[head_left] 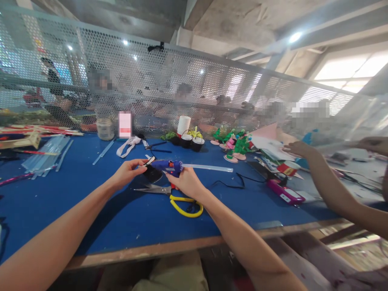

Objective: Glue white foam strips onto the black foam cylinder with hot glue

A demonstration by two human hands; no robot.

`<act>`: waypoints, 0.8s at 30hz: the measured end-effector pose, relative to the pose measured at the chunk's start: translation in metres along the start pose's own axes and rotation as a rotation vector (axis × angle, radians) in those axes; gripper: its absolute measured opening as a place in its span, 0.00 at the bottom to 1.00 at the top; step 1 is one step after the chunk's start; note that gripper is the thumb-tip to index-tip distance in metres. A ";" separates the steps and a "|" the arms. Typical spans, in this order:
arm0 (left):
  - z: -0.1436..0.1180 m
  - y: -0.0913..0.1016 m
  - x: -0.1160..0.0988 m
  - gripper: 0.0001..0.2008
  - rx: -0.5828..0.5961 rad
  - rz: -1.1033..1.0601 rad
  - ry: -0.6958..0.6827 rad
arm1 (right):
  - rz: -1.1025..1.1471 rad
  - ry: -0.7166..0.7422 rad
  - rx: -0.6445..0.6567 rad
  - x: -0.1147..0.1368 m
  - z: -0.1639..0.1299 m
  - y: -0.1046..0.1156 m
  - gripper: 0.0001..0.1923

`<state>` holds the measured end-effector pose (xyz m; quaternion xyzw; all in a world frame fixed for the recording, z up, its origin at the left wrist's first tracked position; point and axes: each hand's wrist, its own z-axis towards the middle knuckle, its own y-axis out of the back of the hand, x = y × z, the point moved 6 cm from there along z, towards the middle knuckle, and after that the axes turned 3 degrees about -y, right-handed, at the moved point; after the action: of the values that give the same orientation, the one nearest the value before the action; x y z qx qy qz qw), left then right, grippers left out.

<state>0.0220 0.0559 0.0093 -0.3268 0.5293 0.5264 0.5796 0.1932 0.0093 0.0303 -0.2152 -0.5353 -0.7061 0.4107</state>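
right hand grips glue gun, left hand pinches black piece at nozzle; hot glue could burn fingertips

Over a blue table, the right hand grips a blue glue gun with a clear glue stick jutting from its back, while the left hand pinches a small black piece at the nozzle. Yellow-handled scissors lie just below the hands. At the right, a co-worker's hand rests on papers, near a pink phone.
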 end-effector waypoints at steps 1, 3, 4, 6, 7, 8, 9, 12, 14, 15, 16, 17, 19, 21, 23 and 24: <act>0.000 0.000 -0.001 0.17 0.003 0.007 -0.003 | -0.003 0.006 0.003 0.001 -0.001 -0.001 0.11; 0.000 -0.001 -0.003 0.17 0.005 0.016 -0.006 | -0.009 0.018 -0.010 0.002 -0.001 0.000 0.10; 0.000 0.000 -0.003 0.18 0.002 0.017 -0.004 | -0.013 0.022 -0.022 0.001 0.000 0.001 0.10; -0.001 0.000 -0.003 0.18 -0.004 0.012 0.008 | -0.026 0.017 -0.050 -0.003 0.002 0.006 0.09; 0.000 0.000 -0.002 0.19 -0.002 0.009 0.014 | -0.035 0.008 -0.062 -0.005 0.004 0.008 0.10; 0.000 0.000 -0.001 0.19 0.007 0.007 0.016 | -0.045 -0.008 -0.069 -0.008 0.006 0.010 0.11; 0.000 0.000 -0.001 0.19 0.020 0.003 0.015 | -0.053 -0.028 -0.066 -0.011 0.008 0.012 0.12; 0.000 -0.001 0.001 0.18 0.054 -0.015 0.001 | -0.049 -0.101 -0.034 -0.017 0.012 0.013 0.14; 0.001 0.000 0.002 0.18 0.054 -0.022 -0.004 | -0.038 -0.129 -0.021 -0.018 0.012 0.012 0.14; 0.001 0.000 0.002 0.18 0.053 -0.022 -0.004 | -0.034 -0.130 -0.019 -0.018 0.012 0.012 0.14; 0.001 0.000 0.002 0.18 0.051 -0.022 -0.002 | -0.035 -0.121 -0.021 -0.017 0.012 0.011 0.14; 0.001 0.001 0.002 0.18 0.049 -0.020 0.001 | -0.038 -0.104 -0.027 -0.016 0.011 0.011 0.14; 0.001 0.001 0.002 0.18 0.047 -0.012 0.008 | -0.044 -0.061 -0.045 -0.014 0.010 0.012 0.14; 0.001 0.001 0.002 0.19 0.045 -0.008 0.011 | -0.050 -0.036 -0.056 -0.013 0.009 0.012 0.14; 0.001 0.001 0.002 0.19 0.047 -0.014 0.015 | -0.061 -0.051 -0.057 -0.014 0.010 0.012 0.14; 0.001 0.001 0.002 0.19 0.045 -0.021 0.018 | -0.067 -0.064 -0.056 -0.014 0.010 0.012 0.14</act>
<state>0.0212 0.0574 0.0073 -0.3239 0.5428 0.5051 0.5876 0.2095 0.0226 0.0298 -0.2308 -0.5351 -0.7269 0.3632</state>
